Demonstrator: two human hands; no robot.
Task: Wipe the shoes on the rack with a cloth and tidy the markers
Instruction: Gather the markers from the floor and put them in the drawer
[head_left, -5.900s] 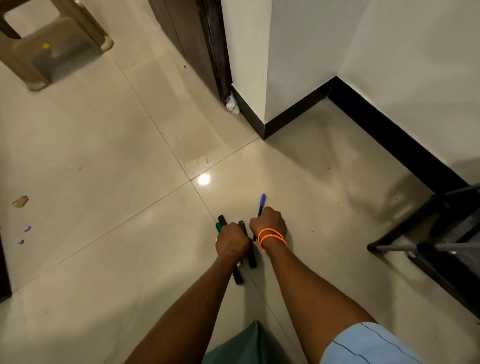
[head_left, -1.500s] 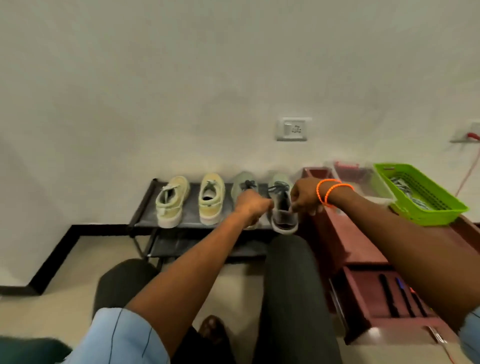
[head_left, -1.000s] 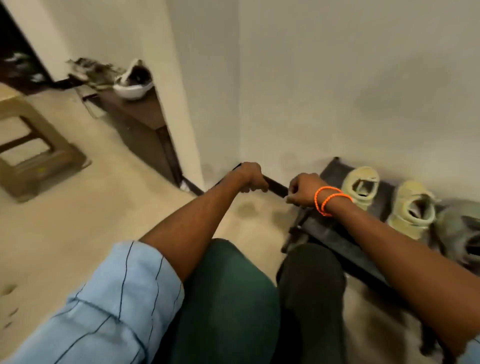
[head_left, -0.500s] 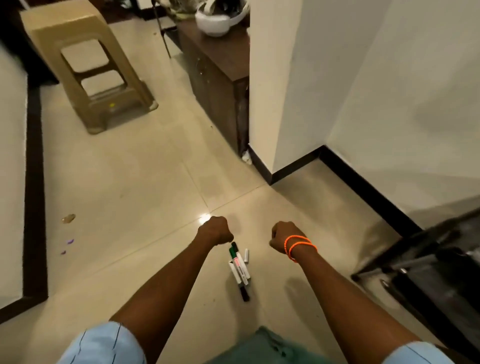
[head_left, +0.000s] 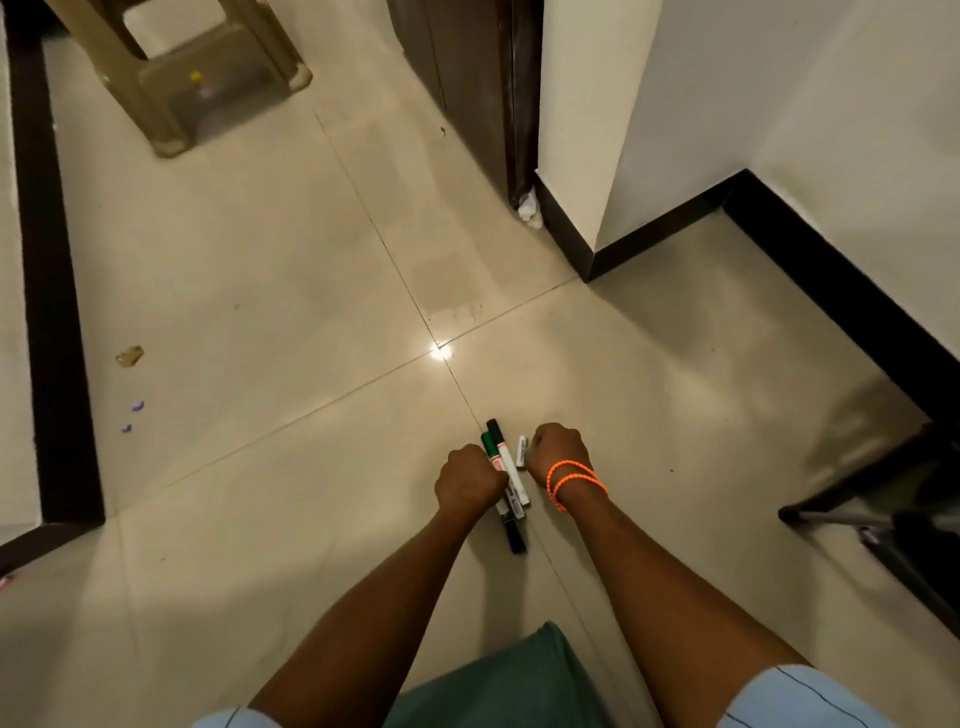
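Observation:
Several markers (head_left: 508, 483) lie side by side on the beige floor tiles in the head view: a green one (head_left: 488, 446), a white one with a black cap (head_left: 505, 457) and a black one reaching toward me. A short white marker (head_left: 521, 453) lies just to their right. My left hand (head_left: 470, 486) is down on the bundle, its fingers curled round the green marker. My right hand (head_left: 558, 452), with orange bands at the wrist, is curled against the short white marker; its fingertips are hidden. No shoes or cloth are in sight.
A corner of the black shoe rack (head_left: 883, 514) juts in at the right. A wall corner with black skirting (head_left: 649, 234) and a dark cabinet (head_left: 478, 78) stand ahead. A plastic stool (head_left: 182, 78) is at the far left, with small scraps (head_left: 130, 356) on the floor.
My view swung from the shoe rack down to the floor. In the last half second both hands dropped from just above the markers onto them.

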